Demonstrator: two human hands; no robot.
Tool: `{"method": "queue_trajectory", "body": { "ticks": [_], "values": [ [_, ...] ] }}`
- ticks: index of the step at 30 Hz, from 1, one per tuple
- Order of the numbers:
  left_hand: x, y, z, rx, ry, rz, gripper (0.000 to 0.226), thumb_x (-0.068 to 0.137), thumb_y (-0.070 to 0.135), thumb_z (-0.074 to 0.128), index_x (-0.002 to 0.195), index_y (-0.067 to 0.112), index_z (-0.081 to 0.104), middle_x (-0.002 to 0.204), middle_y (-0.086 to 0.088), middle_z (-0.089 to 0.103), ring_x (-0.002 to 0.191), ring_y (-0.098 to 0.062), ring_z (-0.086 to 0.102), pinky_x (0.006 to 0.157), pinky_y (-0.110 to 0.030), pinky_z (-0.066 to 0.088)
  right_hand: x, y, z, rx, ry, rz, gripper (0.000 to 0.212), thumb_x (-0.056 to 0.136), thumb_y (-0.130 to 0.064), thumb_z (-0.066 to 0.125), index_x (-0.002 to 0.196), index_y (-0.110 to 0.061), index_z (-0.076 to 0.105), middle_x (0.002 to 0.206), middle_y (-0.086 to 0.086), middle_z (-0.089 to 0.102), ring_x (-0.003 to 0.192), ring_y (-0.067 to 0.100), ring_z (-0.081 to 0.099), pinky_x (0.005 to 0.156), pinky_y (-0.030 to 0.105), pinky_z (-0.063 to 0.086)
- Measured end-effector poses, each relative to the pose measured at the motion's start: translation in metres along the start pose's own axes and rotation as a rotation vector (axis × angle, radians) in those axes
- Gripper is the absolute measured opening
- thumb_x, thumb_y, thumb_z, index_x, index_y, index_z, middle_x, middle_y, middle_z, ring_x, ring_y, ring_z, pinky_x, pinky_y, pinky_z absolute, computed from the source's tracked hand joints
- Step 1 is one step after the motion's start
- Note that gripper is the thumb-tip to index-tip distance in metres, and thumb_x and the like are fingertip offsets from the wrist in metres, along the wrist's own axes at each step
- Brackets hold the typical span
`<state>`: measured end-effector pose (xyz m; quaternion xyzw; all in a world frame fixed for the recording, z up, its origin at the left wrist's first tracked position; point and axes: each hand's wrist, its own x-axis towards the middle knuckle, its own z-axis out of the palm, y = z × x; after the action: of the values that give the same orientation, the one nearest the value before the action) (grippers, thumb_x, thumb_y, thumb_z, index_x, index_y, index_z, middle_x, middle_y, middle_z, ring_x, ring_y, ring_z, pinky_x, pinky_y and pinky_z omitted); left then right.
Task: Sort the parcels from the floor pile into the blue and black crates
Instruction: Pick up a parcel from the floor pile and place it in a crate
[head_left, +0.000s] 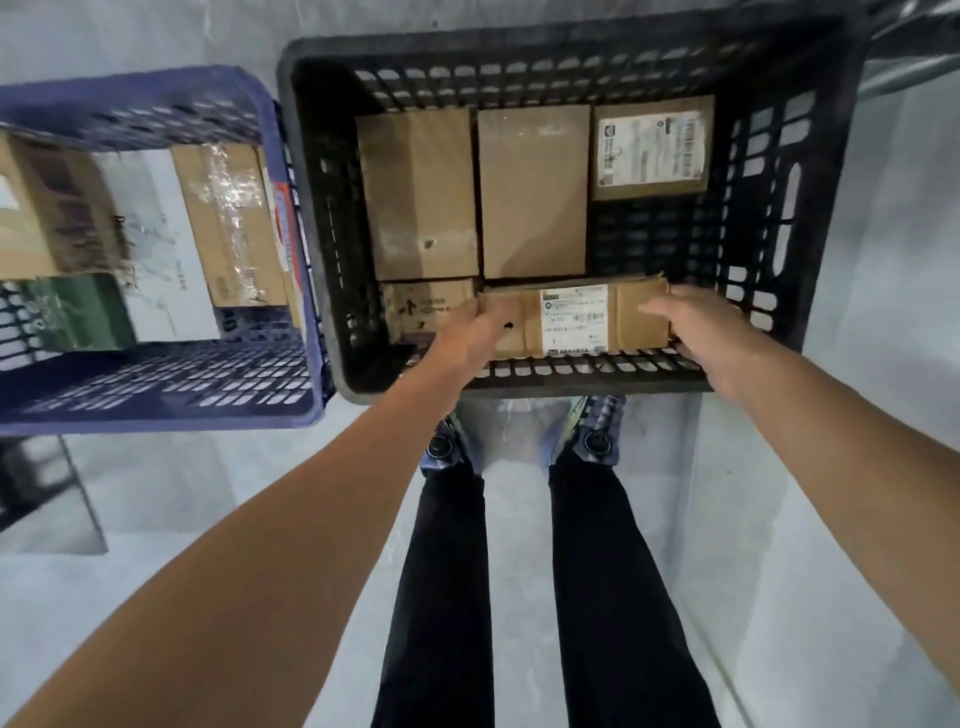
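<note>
A flat cardboard parcel (574, 318) with a white label sits at the near wall inside the black crate (550, 52). My left hand (475, 332) grips its left end and my right hand (698, 332) grips its right end. Behind it lie two plain brown parcels (418, 192) (534, 189) and a labelled one (652, 148). Another brown parcel (421, 309) lies to the left, partly under my left hand. The blue crate (156, 410) stands to the left with several boxes (228, 218) inside.
My legs and shoes (597, 441) stand just in front of the black crate on a pale grey floor (218, 499). A dark frame (36, 478) shows at the left edge below the blue crate.
</note>
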<state>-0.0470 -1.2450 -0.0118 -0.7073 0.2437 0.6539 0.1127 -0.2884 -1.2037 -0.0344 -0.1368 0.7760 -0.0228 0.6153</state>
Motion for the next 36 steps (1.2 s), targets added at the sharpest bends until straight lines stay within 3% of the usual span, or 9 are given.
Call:
{"method": "queue_trajectory", "body": {
  "ticks": [3, 6, 10, 14, 20, 24, 26, 30, 36],
  "values": [
    [0.02, -0.004, 0.004, 0.019, 0.011, -0.03, 0.102, 0.064, 0.078, 0.058, 0.15, 0.025, 0.045, 0.152, -0.005, 0.05, 0.137, -0.03, 0.047, 0.115, -0.055, 0.036, 0.02, 0.005, 0.008, 0.002, -0.017, 0.043, 0.032, 0.094, -0.034, 0.067, 0.122, -0.021, 0.07, 0.126, 0.003, 0.069, 0.117, 0.022, 0.06, 0.099, 0.039, 0.044],
    [0.033, -0.004, 0.007, 0.079, 0.02, -0.021, 0.086, 0.084, 0.069, 0.052, 0.158, 0.027, 0.035, 0.159, -0.004, 0.039, 0.143, -0.031, 0.042, 0.119, -0.056, 0.032, 0.034, 0.006, 0.016, -0.02, -0.022, 0.062, 0.039, 0.089, -0.034, 0.069, 0.124, -0.018, 0.07, 0.13, 0.004, 0.067, 0.121, 0.024, 0.059, 0.105, 0.042, 0.044],
    [0.058, -0.007, 0.012, 0.237, 0.076, -0.003, 0.074, 0.101, 0.054, 0.046, 0.163, 0.023, 0.021, 0.164, -0.01, 0.017, 0.152, -0.035, 0.022, 0.122, -0.048, 0.023, 0.047, -0.001, 0.021, -0.059, -0.024, 0.058, 0.029, 0.096, -0.024, 0.064, 0.124, -0.018, 0.068, 0.125, 0.0, 0.063, 0.116, 0.021, 0.055, 0.093, 0.036, 0.037],
    [0.069, -0.001, 0.018, 0.323, 0.081, -0.016, 0.076, 0.102, 0.055, 0.045, 0.164, 0.02, 0.019, 0.164, -0.01, 0.018, 0.151, -0.038, 0.02, 0.12, -0.051, 0.024, 0.056, -0.002, 0.022, -0.059, -0.011, 0.03, 0.026, 0.097, -0.02, 0.061, 0.122, -0.017, 0.068, 0.123, 0.002, 0.064, 0.108, 0.018, 0.056, 0.091, 0.035, 0.038],
    [0.08, -0.008, 0.014, 0.207, -0.002, -0.072, 0.077, 0.096, 0.058, 0.052, 0.162, 0.029, 0.024, 0.169, -0.007, 0.019, 0.151, -0.037, 0.026, 0.121, -0.06, 0.025, 0.059, 0.01, 0.024, -0.12, 0.0, 0.005, 0.029, 0.095, -0.016, 0.061, 0.124, -0.016, 0.066, 0.123, 0.004, 0.066, 0.113, 0.021, 0.058, 0.091, 0.036, 0.042],
    [0.08, -0.007, 0.012, 0.344, 0.072, 0.029, 0.073, 0.102, 0.05, 0.045, 0.164, 0.022, 0.018, 0.167, -0.006, 0.012, 0.151, -0.039, 0.024, 0.123, -0.054, 0.023, 0.063, 0.006, 0.031, -0.191, -0.06, -0.048, 0.03, 0.093, -0.009, 0.059, 0.121, -0.015, 0.065, 0.113, 0.002, 0.066, 0.095, 0.011, 0.057, 0.078, 0.029, 0.041],
    [0.079, -0.007, 0.012, 0.379, 0.088, 0.092, 0.072, 0.102, 0.046, 0.048, 0.163, 0.022, 0.021, 0.166, -0.007, 0.013, 0.151, -0.037, 0.025, 0.123, -0.051, 0.025, 0.066, 0.003, 0.032, -0.202, -0.062, -0.053, 0.031, 0.092, -0.008, 0.058, 0.122, -0.013, 0.065, 0.113, 0.004, 0.065, 0.09, 0.009, 0.054, 0.078, 0.029, 0.041],
    [0.077, -0.009, 0.015, 0.452, 0.084, 0.159, 0.052, 0.102, 0.04, 0.051, 0.148, 0.016, 0.047, 0.157, -0.009, 0.022, 0.139, -0.037, 0.041, 0.115, -0.047, 0.034, 0.068, 0.001, 0.032, -0.239, -0.1, 0.013, 0.019, 0.092, -0.008, 0.061, 0.103, -0.024, 0.062, 0.113, 0.001, 0.062, 0.106, 0.019, 0.055, 0.093, 0.033, 0.038],
    [0.082, -0.016, 0.02, 0.581, 0.046, 0.181, 0.058, 0.104, 0.039, 0.046, 0.147, 0.001, 0.046, 0.158, -0.011, 0.024, 0.141, -0.034, 0.037, 0.116, -0.046, 0.034, 0.077, 0.0, 0.033, -0.289, -0.128, 0.045, 0.021, 0.096, -0.011, 0.062, 0.11, -0.023, 0.053, 0.107, -0.003, 0.055, 0.107, 0.016, 0.049, 0.091, 0.03, 0.033]
  ]
}}
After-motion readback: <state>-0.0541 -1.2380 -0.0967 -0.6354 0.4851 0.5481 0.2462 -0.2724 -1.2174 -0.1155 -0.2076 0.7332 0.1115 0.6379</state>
